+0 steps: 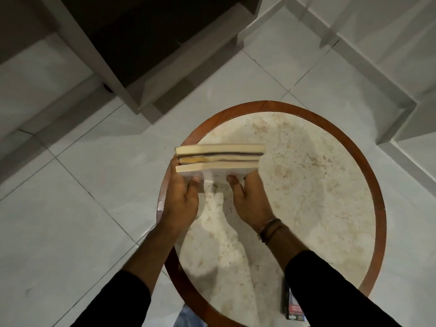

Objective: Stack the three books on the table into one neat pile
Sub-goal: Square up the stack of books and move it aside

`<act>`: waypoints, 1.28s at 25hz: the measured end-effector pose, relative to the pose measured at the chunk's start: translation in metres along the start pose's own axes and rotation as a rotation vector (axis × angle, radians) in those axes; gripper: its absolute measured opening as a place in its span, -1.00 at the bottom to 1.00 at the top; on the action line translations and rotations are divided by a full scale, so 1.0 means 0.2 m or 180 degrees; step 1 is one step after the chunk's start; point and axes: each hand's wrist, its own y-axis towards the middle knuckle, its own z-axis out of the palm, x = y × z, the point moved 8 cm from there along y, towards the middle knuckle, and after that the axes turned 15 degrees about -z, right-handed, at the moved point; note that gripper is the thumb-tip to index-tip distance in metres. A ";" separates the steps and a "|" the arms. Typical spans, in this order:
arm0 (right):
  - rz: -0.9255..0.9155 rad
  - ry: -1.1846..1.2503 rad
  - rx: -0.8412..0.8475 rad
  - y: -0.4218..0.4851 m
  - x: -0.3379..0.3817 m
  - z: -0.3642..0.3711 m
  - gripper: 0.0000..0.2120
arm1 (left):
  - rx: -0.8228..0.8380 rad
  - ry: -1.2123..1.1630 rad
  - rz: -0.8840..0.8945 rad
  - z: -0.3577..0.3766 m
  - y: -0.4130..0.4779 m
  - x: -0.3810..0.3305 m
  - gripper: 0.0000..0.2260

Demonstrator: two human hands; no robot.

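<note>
Three books point(219, 158) are pressed together in one bundle, page edges facing up and towards me, held over the left part of the round table point(306, 175). My left hand point(182, 197) grips the bundle's left end, thumb on the near cover. At the right end my right hand point(247, 197) holds it the same way. I cannot tell whether the books rest on the tabletop or hang just above it. Their covers are mostly hidden.
The table has a pale marble top and a brown wooden rim. A small dark box point(293, 308) lies at the table's near edge under my right sleeve. White tiled floor surrounds the table, with grey steps point(146, 90) at the back left and white ledges point(389, 97) at the right.
</note>
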 end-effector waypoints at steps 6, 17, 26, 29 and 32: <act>0.0176 -0.0290 -0.0024 -0.06 -0.08 0.01 -0.64 | 0.0063 0.0390 -0.0024 0.00 -0.02 0.06 -0.55; 0.1240 0.0295 -0.0130 -0.40 -0.14 -0.59 -0.58 | 0.1149 0.0774 -0.0556 0.50 -0.29 -0.07 -0.42; 0.2177 -0.0027 -0.0563 -0.74 -0.52 -1.40 -0.62 | 0.1178 0.1563 -0.0774 1.39 -0.46 -0.07 -0.55; 0.2245 -0.0052 -0.0560 -0.76 -0.62 -1.46 -0.57 | 0.1008 0.1683 -0.0806 1.49 -0.47 -0.03 -0.53; 0.2330 -0.0074 -0.0621 -0.79 -0.71 -1.48 -0.53 | 0.0840 0.1821 -0.0728 1.54 -0.48 0.00 -0.56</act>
